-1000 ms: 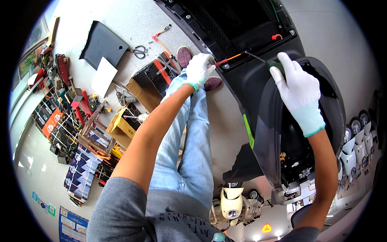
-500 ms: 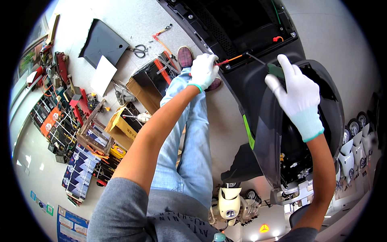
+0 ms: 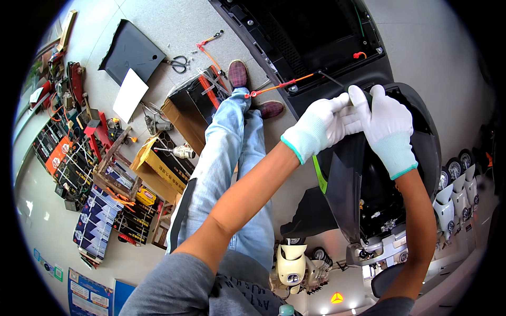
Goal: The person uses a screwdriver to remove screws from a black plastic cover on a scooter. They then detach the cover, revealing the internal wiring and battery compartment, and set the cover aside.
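My right hand (image 3: 387, 121), in a white knit glove, is closed around a screwdriver (image 3: 333, 79). The handle is hidden by the gloves; the thin dark shaft slants up and left. Its tip meets the far end of an orange cable (image 3: 303, 79) with red sleeves and ring ends. My left hand (image 3: 329, 121), gloved too, is against the right one, fingers bent together at the screwdriver's handle. Beneath both hands lies a dark scooter body (image 3: 350, 63) with its black compartment exposed. A second red-capped cable end (image 3: 360, 55) pokes out at the compartment's edge.
On the floor at left lie a grey panel (image 3: 132, 52), black scissors (image 3: 179, 64) and another orange cable (image 3: 211, 59). Cardboard boxes (image 3: 184, 124), a power drill (image 3: 183, 151) and stacked battery packs (image 3: 95, 216) stand nearer. Parked scooters (image 3: 292, 266) are at the bottom and right.
My left hand has let go of the orange cable and moved right and nearer, up to my right hand at the screwdriver. The cable's near end now shows.
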`<state>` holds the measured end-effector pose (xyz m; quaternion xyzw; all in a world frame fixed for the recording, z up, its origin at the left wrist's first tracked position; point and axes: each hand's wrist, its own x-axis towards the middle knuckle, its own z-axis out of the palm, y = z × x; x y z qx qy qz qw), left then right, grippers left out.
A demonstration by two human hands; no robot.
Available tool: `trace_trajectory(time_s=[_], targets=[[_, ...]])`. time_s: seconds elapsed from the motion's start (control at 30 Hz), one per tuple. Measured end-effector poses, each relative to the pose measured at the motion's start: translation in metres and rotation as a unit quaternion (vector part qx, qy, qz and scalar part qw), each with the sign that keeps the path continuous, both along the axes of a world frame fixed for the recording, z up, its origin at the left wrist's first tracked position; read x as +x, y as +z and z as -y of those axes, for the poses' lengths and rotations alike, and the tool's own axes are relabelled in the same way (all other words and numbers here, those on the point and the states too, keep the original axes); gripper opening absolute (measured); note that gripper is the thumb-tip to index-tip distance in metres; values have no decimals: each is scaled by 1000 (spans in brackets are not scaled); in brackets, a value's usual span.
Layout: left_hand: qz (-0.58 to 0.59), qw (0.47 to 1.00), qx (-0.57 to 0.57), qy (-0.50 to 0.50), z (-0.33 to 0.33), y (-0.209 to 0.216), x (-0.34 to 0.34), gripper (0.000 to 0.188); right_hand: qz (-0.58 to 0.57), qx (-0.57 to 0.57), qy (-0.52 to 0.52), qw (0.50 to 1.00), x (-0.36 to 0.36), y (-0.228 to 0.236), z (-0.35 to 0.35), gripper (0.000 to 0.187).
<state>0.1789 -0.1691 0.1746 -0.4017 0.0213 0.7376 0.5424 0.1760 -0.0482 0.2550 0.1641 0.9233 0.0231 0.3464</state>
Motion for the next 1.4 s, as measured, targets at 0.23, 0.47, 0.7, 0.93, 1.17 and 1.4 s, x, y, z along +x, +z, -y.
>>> trace_trajectory(time_s=[0.23,0.47,0.7,0.93,1.17,1.4], targets=[[97,995,-30,21,-12,-6,-7,19,-175,-109,221,953,-5,12,-3,32],[46,997,-8,-55,-2,-37,-1,22,-16,-42,132,990,9,-4,-11,20],[75,997,29,16,-7,-56,0,16,-239,-141,329,903,-8,-2,-4,17],[103,993,25,53,-16,-64,10,15,-54,-148,32,987,-8,-4,-5,18],[78,994,16,77,-21,-57,6,24,86,-68,122,986,-18,-18,-12,25],[-55,995,-29,84,-20,-65,15,24,-3,-91,335,938,-27,5,-3,28]])
